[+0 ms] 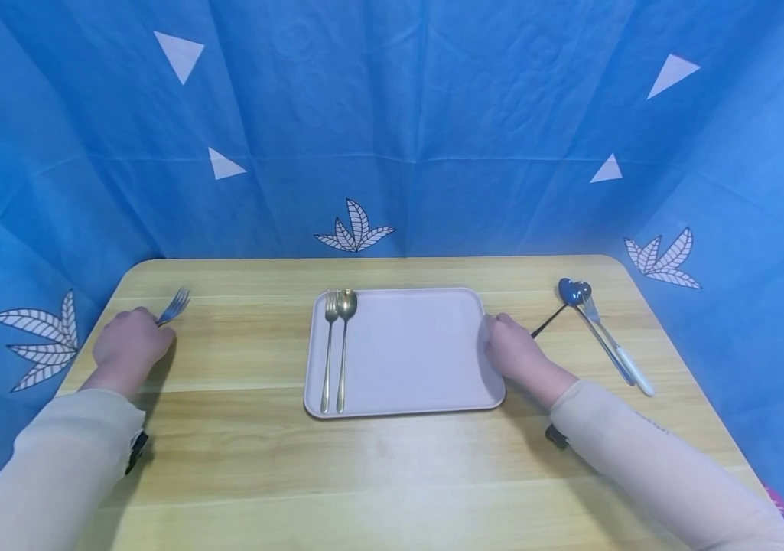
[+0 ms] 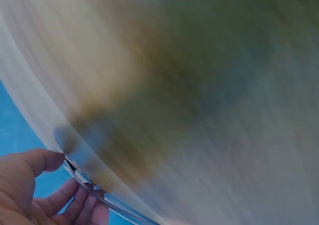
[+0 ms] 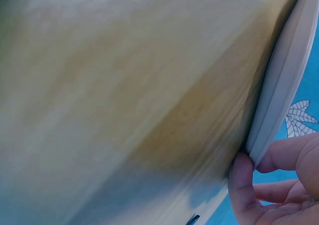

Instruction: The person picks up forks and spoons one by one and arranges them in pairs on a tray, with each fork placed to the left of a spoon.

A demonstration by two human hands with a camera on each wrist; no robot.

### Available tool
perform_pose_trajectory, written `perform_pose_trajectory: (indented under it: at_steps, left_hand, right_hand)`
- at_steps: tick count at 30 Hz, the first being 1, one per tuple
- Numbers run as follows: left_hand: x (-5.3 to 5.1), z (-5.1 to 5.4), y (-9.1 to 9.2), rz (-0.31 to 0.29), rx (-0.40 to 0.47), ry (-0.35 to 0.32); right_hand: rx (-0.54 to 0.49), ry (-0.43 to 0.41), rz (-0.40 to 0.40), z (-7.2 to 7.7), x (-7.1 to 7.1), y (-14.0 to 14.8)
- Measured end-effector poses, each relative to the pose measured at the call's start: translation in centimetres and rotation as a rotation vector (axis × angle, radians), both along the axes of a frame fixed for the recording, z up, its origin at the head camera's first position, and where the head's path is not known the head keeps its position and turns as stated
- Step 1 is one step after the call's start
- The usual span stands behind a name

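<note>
At the table's left side, my left hand (image 1: 131,340) pinches a silver fork (image 1: 174,306) whose tines point up and away to the right. In the left wrist view the thumb and fingers (image 2: 75,200) close on its thin shiny metal, and the tines are hard to make out. My right hand (image 1: 518,353) grips the right edge of a pale rectangular tray (image 1: 419,348), with thumb and finger on the rim in the right wrist view. Inside the tray, along its left side, a gold fork (image 1: 328,348) and a gold spoon (image 1: 344,348) lie side by side.
Right of the tray lie two dark spoons, one with a round bowl (image 1: 568,291) and its handle partly behind my hand, plus a fork with a white handle (image 1: 632,371). The wooden table (image 1: 392,482) meets a blue patterned cloth (image 1: 392,115) at the back and sides.
</note>
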State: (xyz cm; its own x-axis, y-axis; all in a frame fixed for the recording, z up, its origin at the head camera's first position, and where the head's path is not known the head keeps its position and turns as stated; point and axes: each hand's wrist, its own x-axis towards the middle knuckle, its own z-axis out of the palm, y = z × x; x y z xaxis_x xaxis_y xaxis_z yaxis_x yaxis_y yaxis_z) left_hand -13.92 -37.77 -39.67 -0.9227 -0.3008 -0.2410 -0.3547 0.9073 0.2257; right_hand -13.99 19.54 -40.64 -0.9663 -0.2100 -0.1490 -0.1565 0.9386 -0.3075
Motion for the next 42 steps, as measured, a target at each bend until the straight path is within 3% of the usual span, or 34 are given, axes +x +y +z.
perform_pose_trajectory:
  at_steps: [17,24,42]
  left_hand:
    - [-0.24,-0.49,-0.26,-0.032,-0.038,0.034]
    - [-0.04,-0.76,-0.11,-0.085,-0.067,0.042]
    - [0.08,0.18,0.51,-0.187,-0.065,-0.084]
  right_hand:
    - [0.019,0.007,0.013,-0.07,-0.06,0.06]
    - [0.017,0.005,0.011,-0.11,-0.07,0.08]
    - [0.016,-0.013,0.000,-0.05,-0.11,0.08]
